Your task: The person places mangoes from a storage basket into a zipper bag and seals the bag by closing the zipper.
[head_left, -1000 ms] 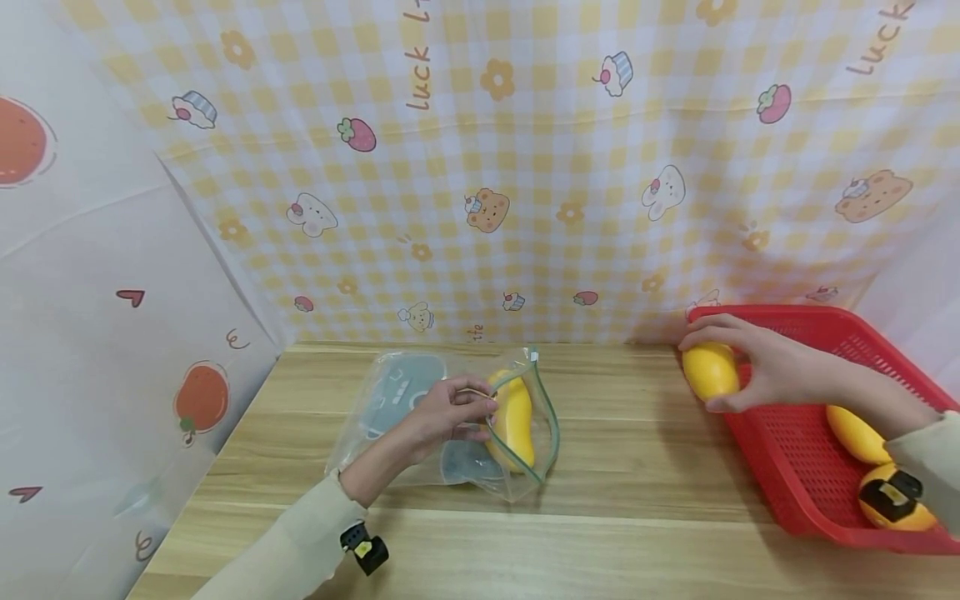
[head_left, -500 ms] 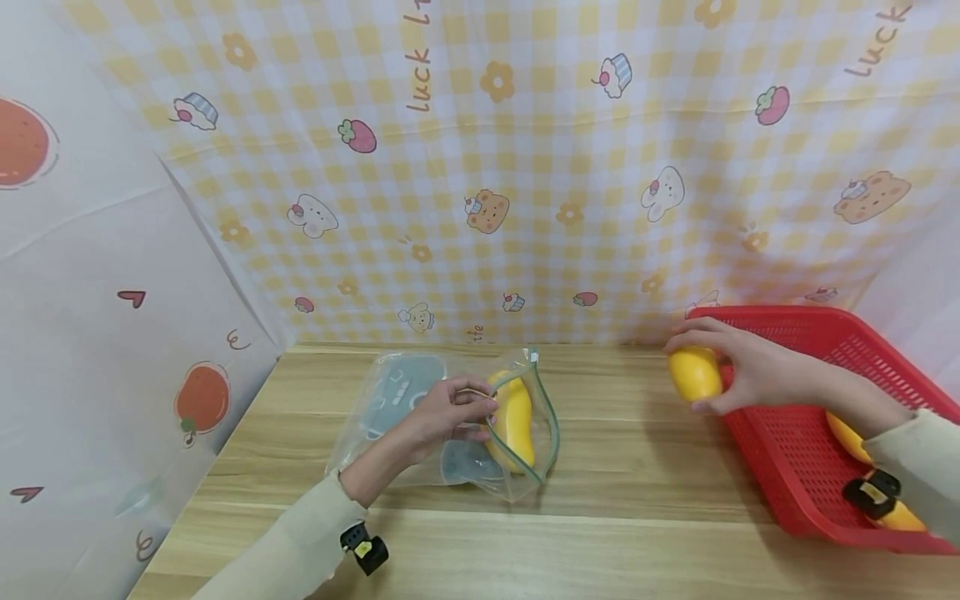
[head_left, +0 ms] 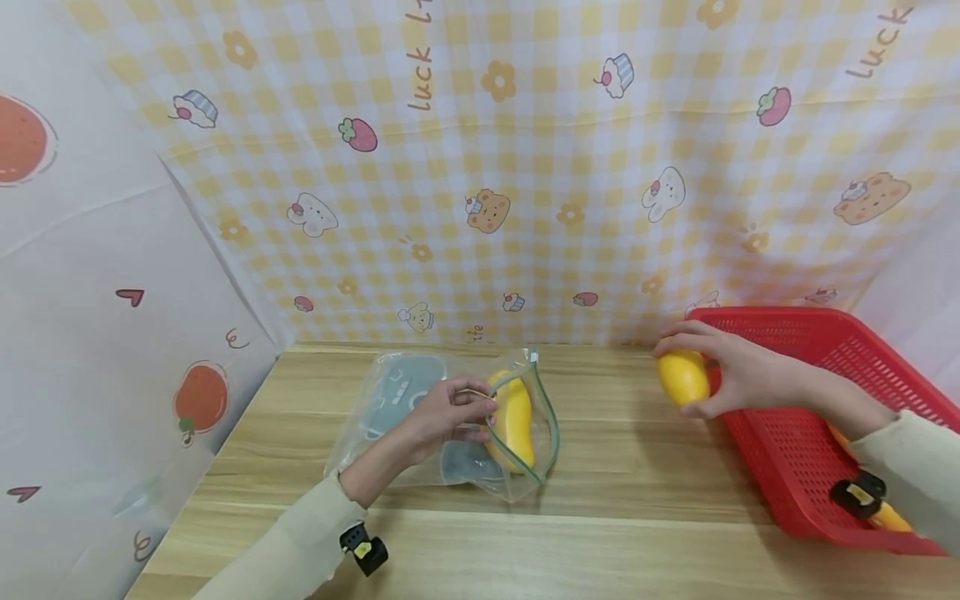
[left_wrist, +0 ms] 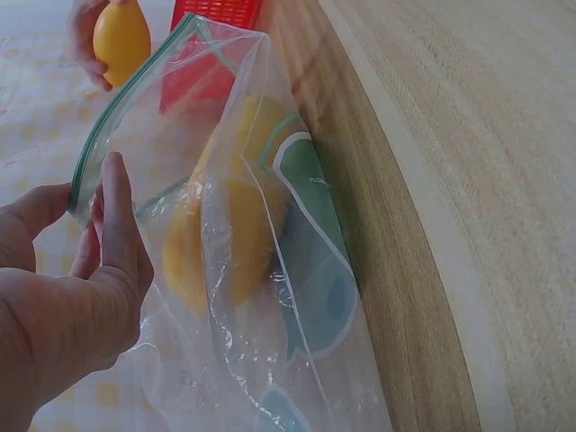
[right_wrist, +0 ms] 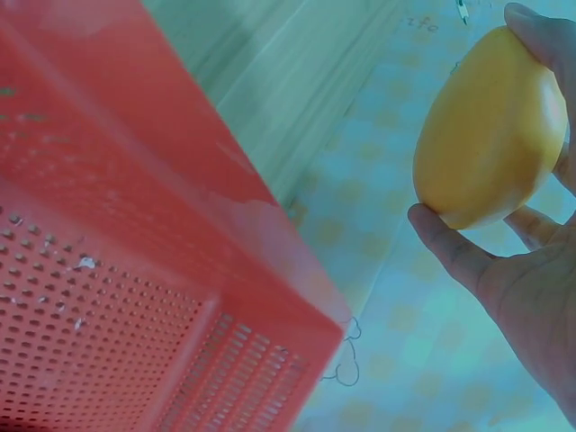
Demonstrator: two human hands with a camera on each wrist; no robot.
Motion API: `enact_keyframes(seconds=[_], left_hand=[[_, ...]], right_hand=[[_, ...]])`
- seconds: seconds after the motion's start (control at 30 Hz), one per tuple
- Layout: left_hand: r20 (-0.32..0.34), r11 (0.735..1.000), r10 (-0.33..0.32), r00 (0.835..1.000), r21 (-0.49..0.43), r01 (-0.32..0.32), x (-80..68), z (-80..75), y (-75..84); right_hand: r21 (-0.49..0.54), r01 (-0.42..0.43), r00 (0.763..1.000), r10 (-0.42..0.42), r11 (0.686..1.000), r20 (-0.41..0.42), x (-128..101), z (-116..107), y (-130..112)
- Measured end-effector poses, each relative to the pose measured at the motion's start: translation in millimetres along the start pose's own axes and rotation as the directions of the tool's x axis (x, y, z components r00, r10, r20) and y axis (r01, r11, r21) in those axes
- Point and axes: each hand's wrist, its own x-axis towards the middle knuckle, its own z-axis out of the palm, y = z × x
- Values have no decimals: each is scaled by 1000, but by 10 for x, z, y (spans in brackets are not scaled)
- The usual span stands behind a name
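My left hand pinches the near lip of a clear zip bag with a green seal, and the mouth gapes to the right. Inside the bag lies a long, slightly curved yellow fruit; the left wrist view shows it through the film. My right hand holds a smooth yellow mango between thumb and fingertips, raised beside the left rim of a red basket. In the right wrist view, the thumb and fingers reach around the mango.
More yellow-orange fruit sits in the basket, partly hidden by my right sleeve. The wooden table runs back to a checked cloth. A white patterned sheet stands at the left.
My right hand has carried the mango a little left, from over the basket's left rim to just outside it. The left hand and the bag stay where they were.
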Motion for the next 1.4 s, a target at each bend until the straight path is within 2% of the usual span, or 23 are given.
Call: enact_keyframes(seconds=[0.37, 0.57, 0.87, 1.4], left_hand=[[5, 1000, -3, 1000, -7, 3, -1, -3, 0], [13, 1000, 3, 1000, -1, -3, 2, -2, 4], [4, 1000, -1, 1000, -9, 1, 6, -1, 6], [-2, 1000, -2, 1000, -10, 2, 2, -2, 38]], right_hand=[[53, 58, 998, -58, 997, -7, 73, 71, -62], [49, 56, 998, -55, 997, -7, 97, 118, -67], [155, 60, 998, -63, 986, 10, 148, 208, -62], [149, 51, 998, -56, 987, 27, 242, 365, -127]])
